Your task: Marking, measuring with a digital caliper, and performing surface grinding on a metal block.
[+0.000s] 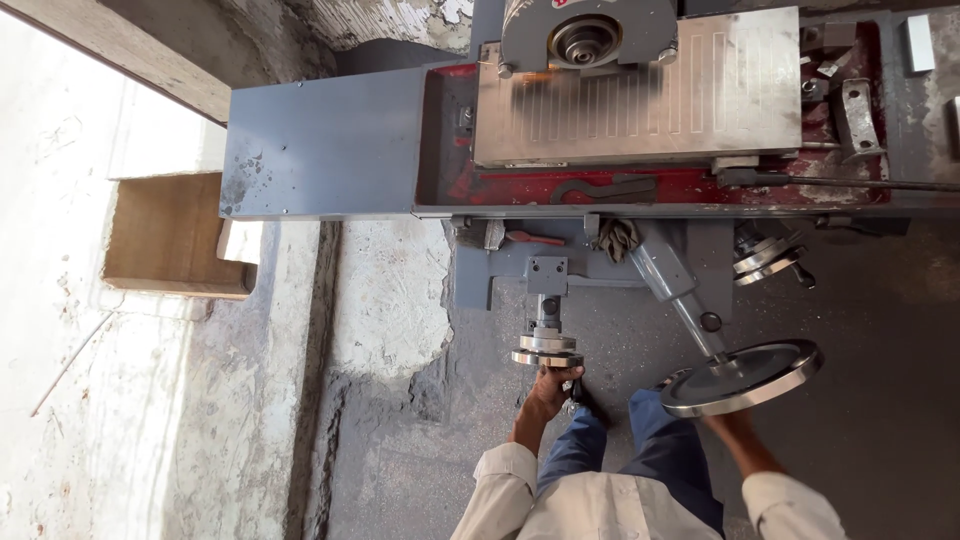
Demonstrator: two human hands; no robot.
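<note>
Head view: left hand on round polished-steel handwheel

Both arms, in rolled pale sleeves, are stretched forward and downward. The left hand is closed, its fingers curled in a grip. The right hand is hidden from view; only its bare forearm is seen.

The right hand is hidden behind the large round polished metal handwheel in the lower right of the frame; only the forearm shows. The person's white-sleeved body is cut by the bottom edge. The grey round wheel guard is cut by the top edge
</note>
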